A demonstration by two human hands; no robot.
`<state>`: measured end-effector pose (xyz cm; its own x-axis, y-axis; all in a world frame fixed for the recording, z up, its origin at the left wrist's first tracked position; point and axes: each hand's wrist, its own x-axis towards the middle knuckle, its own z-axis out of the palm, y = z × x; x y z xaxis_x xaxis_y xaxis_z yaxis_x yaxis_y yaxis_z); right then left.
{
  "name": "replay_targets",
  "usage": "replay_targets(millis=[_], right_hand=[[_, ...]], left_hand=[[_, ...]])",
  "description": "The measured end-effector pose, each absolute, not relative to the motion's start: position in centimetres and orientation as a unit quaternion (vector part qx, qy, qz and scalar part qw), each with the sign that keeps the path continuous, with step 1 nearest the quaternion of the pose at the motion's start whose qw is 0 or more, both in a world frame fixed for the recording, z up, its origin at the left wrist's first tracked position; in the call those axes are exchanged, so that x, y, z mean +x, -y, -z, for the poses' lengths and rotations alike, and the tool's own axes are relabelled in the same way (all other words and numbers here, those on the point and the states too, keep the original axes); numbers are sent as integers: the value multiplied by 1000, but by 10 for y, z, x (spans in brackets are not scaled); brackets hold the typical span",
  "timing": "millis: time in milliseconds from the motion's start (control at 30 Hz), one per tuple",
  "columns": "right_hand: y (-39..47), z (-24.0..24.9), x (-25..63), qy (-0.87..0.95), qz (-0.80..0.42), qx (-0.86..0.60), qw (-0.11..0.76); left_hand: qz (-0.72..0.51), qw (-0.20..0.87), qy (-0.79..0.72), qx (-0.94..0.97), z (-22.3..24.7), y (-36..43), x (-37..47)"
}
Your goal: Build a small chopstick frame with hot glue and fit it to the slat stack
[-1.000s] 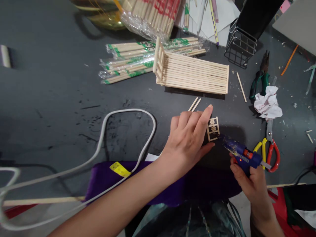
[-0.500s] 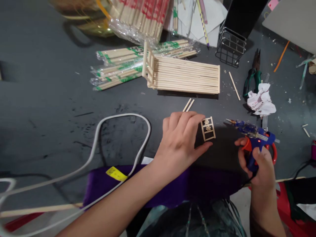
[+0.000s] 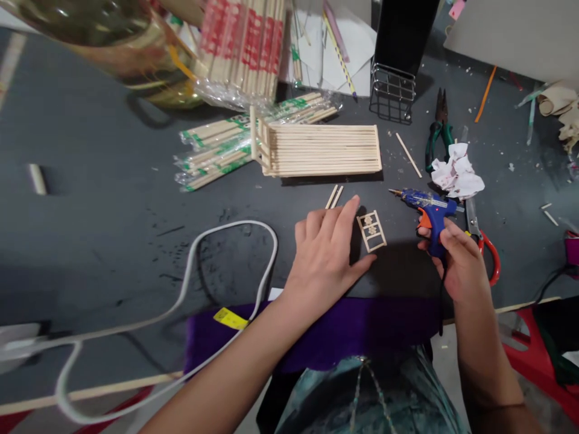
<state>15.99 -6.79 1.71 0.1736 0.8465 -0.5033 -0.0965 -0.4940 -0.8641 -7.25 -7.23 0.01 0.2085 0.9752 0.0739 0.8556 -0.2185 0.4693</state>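
A blue hot glue gun (image 3: 434,211) with an orange trigger is gripped in my right hand (image 3: 459,259), its nozzle pointing left. My left hand (image 3: 323,256) rests palm down on the dark table, fingers stretched and thumb apart, holding nothing. Just right of it, between thumb and index finger, lies a small wooden frame (image 3: 372,231) with crossbars and tiny ornaments. Two short sticks (image 3: 333,196) lie beyond my left fingertips. Further back stands a bed-like piece of wooden sticks (image 3: 323,149), with an upright railing at its left end.
Wrapped chopsticks (image 3: 217,147) and a red-printed pack (image 3: 244,51) lie at the back left. Pliers (image 3: 439,129), crumpled paper (image 3: 458,173) and red-handled scissors (image 3: 491,256) are at right. A white cable (image 3: 190,271) loops across the left. A wire holder (image 3: 392,90) stands behind.
My right hand has moved the glue gun slightly left and up, away from the scissors. My left fingers have straightened beside the small frame. The whole view has shifted.
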Motion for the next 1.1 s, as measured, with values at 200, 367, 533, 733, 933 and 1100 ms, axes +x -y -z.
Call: replay_targets(millis=[200, 367, 533, 733, 933, 1100], right_hand=[[78, 0, 168, 534, -324, -687, 370], [89, -5, 159, 706, -13, -652, 276], [91, -10, 132, 816, 54, -525, 236], [84, -7, 121, 855, 20, -496, 152], [84, -4, 123, 864, -11, -486, 130], [83, -3, 123, 865, -17, -486, 125]], left_hand=[[-167, 191, -605, 755, 1, 69, -71], [-168, 188, -598, 761, -1, 69, -69], [-169, 189, -597, 761, -1, 69, -67], [-171, 192, -604, 755, -1, 68, -65], [-171, 194, -604, 754, -2, 68, -66], [-164, 196, -607, 753, -2, 68, -66]])
